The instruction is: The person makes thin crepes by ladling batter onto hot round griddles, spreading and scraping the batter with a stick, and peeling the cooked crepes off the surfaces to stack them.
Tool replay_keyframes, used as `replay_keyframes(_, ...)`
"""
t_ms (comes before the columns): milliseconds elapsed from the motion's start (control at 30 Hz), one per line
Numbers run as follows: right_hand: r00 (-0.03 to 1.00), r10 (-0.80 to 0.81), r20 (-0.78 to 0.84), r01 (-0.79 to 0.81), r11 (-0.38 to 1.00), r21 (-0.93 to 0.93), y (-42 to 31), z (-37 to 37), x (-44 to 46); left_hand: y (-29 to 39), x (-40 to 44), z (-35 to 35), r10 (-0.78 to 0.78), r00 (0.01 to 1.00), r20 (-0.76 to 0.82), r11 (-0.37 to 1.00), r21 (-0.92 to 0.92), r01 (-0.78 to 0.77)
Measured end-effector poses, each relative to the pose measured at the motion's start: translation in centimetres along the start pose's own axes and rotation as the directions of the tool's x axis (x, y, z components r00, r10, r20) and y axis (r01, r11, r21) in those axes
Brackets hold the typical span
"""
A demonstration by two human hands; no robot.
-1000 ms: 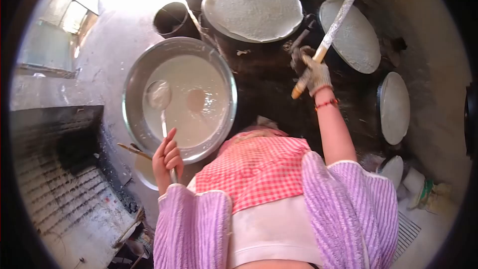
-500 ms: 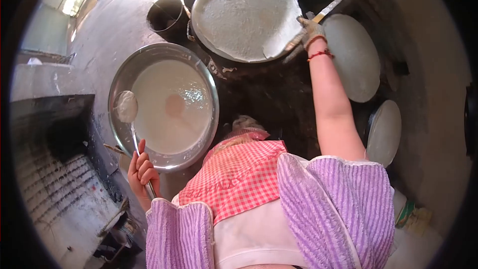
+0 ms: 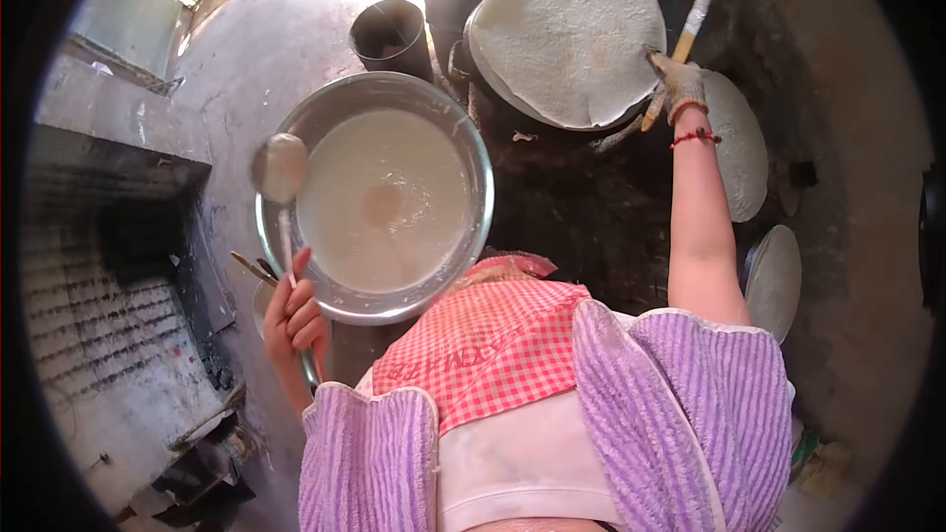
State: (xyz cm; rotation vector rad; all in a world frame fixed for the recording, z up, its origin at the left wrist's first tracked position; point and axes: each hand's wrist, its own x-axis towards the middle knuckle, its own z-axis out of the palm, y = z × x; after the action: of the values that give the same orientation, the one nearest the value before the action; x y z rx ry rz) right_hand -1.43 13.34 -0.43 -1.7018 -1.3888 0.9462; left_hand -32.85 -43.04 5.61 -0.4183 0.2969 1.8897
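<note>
I have left hand (image 3: 298, 320), fingers clamped on ladle (image 3: 280, 166), its round end at left edge of big bowl (image 3: 384, 307) of white batter (image 3: 424, 158). At right edge of white sheet (image 3: 567, 34), gloved right hand (image 3: 682, 87) grips stick (image 3: 702, 8); can't tell if fingertips pinch sheet.

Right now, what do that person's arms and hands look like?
The right hand wears a pale glove with an orangey edge, and a red bracelet sits just past it. The left hand is bare. Both sleeves are fluffy, striped purple with whitish trim.
</note>
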Motion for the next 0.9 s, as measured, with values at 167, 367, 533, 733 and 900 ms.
replay_keyframes(167,0.996,-0.077,-0.053,0.093,0.881,0.463,-3.0,-5.7,-10.0,5.6,2.3,-4.1,-0.218,0.958,-0.188,0.958,0.148,0.247)
replay_keyframes(367,0.945,0.143,-0.293,-0.048,0.950,0.308,3.2,-23.2,-26.5,2.4,5.5,-1.2,-0.383,0.893,-0.238,0.583,0.688,0.433)
replay_keyframes(533,0.764,0.280,-0.581,-0.050,0.924,0.380,10.3,-36.6,-49.7,-8.9,6.2,0.8,-0.688,0.693,-0.214,0.361,0.728,0.583)
replay_keyframes(733,0.408,0.522,-0.749,-0.222,0.853,0.472,19.4,-52.7,-91.5,-23.4,-2.9,-2.3,-0.931,0.149,-0.333,-0.042,0.503,0.863)
replay_keyframes(900,0.157,0.441,-0.884,-0.464,0.823,0.328,20.8,-63.6,-116.6,-35.2,-9.3,-7.3,-0.867,-0.221,-0.447,-0.336,0.196,0.921)
